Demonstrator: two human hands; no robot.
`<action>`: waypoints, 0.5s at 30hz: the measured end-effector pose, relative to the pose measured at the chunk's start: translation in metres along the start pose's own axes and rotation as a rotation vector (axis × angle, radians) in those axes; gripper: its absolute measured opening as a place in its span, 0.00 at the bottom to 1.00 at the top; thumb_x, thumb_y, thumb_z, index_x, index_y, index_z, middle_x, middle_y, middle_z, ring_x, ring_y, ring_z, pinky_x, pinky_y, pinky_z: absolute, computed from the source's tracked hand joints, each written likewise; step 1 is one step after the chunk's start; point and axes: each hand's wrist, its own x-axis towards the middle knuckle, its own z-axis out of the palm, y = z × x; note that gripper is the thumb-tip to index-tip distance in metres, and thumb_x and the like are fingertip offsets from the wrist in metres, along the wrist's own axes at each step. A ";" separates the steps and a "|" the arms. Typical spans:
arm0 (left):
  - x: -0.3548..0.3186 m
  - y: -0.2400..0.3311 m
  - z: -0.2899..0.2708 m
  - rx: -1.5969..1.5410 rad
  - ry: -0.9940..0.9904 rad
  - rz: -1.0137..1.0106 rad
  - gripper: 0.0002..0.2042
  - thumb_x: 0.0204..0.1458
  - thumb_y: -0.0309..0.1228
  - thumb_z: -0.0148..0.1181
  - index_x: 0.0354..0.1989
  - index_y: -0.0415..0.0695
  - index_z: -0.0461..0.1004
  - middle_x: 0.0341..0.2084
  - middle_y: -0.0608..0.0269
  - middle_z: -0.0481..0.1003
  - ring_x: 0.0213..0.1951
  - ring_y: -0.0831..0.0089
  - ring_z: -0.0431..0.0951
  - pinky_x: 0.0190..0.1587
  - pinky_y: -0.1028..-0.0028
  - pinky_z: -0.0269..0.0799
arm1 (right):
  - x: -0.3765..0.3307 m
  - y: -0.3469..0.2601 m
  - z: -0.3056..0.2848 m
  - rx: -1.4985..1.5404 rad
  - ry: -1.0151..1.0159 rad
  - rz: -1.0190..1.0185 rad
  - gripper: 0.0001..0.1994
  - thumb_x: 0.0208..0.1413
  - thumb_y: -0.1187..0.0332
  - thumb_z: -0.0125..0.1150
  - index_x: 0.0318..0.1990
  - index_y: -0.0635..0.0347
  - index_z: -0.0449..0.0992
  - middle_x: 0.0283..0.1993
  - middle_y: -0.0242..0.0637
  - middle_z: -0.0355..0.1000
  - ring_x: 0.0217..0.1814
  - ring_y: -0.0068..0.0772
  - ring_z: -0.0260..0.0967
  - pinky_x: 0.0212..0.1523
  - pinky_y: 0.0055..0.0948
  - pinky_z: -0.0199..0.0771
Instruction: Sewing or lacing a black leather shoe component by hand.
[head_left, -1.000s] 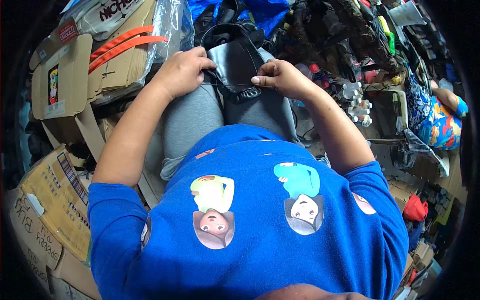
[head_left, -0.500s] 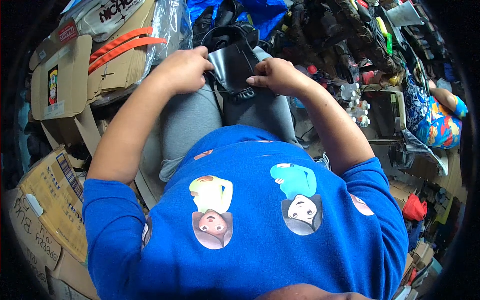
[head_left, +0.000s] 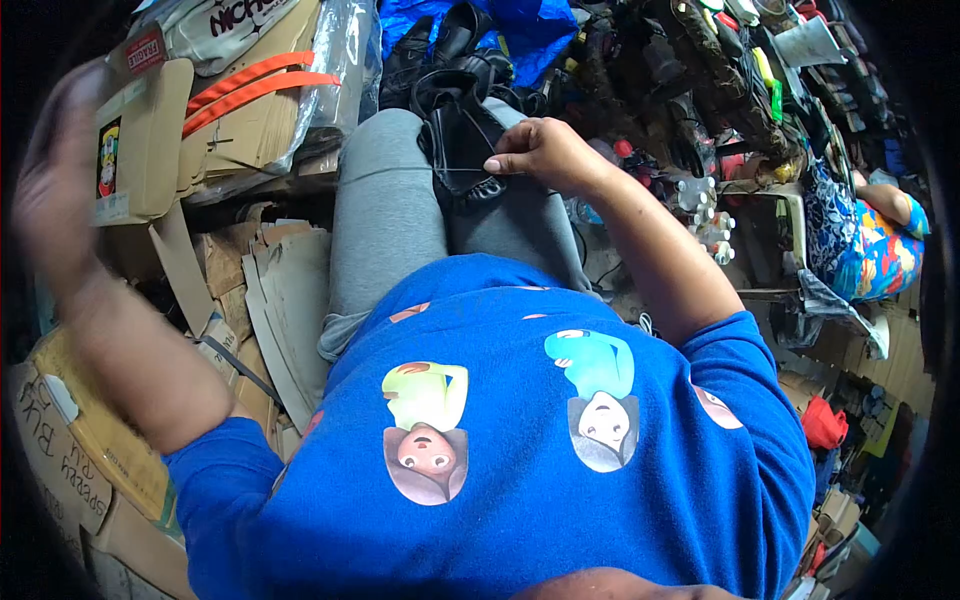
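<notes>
A black leather shoe [head_left: 468, 150] lies across my knees, its gathered end toward me. My right hand [head_left: 548, 155] is closed at its right edge, thumb and forefinger pinched together by the leather. From there a thin thread [head_left: 390, 170] runs taut to the left over my grey-trousered thigh. My left hand [head_left: 62, 190] is raised far out at the left, smeared by motion. The thread heads toward that hand, but whether the fingers hold it is not visible.
Flattened cardboard boxes [head_left: 150, 150] with orange strips [head_left: 250, 90] stand at the left. More black shoes [head_left: 460, 35] sit on a blue sheet [head_left: 545, 30] beyond my knees. Small clear bottles [head_left: 712, 225] are at the right, and another person's colourful sleeve [head_left: 885, 245] shows farther right.
My left hand has swung from beside the shoe far out to the left, and the thread now stretches over my thigh. My right hand stays at the shoe.
</notes>
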 end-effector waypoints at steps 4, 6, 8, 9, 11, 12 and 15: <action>-0.052 0.032 0.141 -0.372 -0.642 0.233 0.07 0.49 0.23 0.57 0.36 0.40 0.77 0.31 0.63 0.73 0.37 0.74 0.72 0.42 0.76 0.66 | -0.011 -0.003 -0.012 0.086 0.242 -0.066 0.16 0.52 0.58 0.64 0.34 0.64 0.76 0.26 0.29 0.71 0.32 0.18 0.65 0.36 0.22 0.67; -0.076 0.027 0.183 -0.370 -0.800 0.247 0.09 0.49 0.25 0.57 0.38 0.43 0.78 0.36 0.58 0.72 0.42 0.66 0.72 0.47 0.70 0.67 | -0.018 -0.035 -0.017 0.021 0.140 0.015 0.18 0.54 0.54 0.61 0.35 0.65 0.76 0.27 0.29 0.70 0.33 0.17 0.64 0.36 0.22 0.67; -0.088 0.020 0.224 -0.393 -0.932 0.226 0.10 0.47 0.27 0.59 0.38 0.42 0.78 0.39 0.56 0.71 0.45 0.62 0.72 0.49 0.69 0.67 | -0.013 -0.033 -0.018 -0.051 -0.083 0.031 0.20 0.56 0.53 0.59 0.34 0.65 0.76 0.26 0.28 0.69 0.32 0.16 0.62 0.34 0.23 0.65; -0.092 0.018 0.238 -0.366 -0.948 0.251 0.10 0.46 0.29 0.60 0.38 0.42 0.78 0.39 0.56 0.70 0.45 0.62 0.71 0.50 0.69 0.66 | -0.012 -0.036 -0.016 -0.045 -0.141 0.045 0.19 0.56 0.54 0.59 0.34 0.65 0.76 0.25 0.27 0.69 0.30 0.15 0.60 0.32 0.24 0.64; -0.090 0.023 0.254 -0.381 -1.012 0.224 0.10 0.43 0.32 0.63 0.33 0.42 0.77 0.37 0.57 0.69 0.42 0.63 0.71 0.46 0.69 0.67 | -0.015 -0.038 -0.019 -0.178 -0.202 0.019 0.14 0.55 0.60 0.59 0.30 0.65 0.75 0.20 0.26 0.65 0.26 0.15 0.57 0.28 0.26 0.62; -0.089 0.024 0.258 -0.381 -1.053 0.194 0.10 0.43 0.34 0.63 0.30 0.41 0.76 0.37 0.57 0.69 0.41 0.63 0.71 0.44 0.70 0.67 | -0.017 -0.037 -0.020 -0.221 -0.238 -0.003 0.13 0.55 0.63 0.58 0.27 0.65 0.73 0.18 0.26 0.62 0.25 0.15 0.56 0.26 0.26 0.60; -0.086 0.026 0.268 -0.392 -1.094 0.227 0.11 0.42 0.35 0.64 0.27 0.41 0.74 0.33 0.57 0.70 0.37 0.64 0.71 0.41 0.70 0.67 | -0.029 -0.028 -0.026 -0.297 -0.242 -0.069 0.13 0.54 0.66 0.58 0.23 0.64 0.69 0.16 0.25 0.57 0.22 0.15 0.51 0.22 0.27 0.55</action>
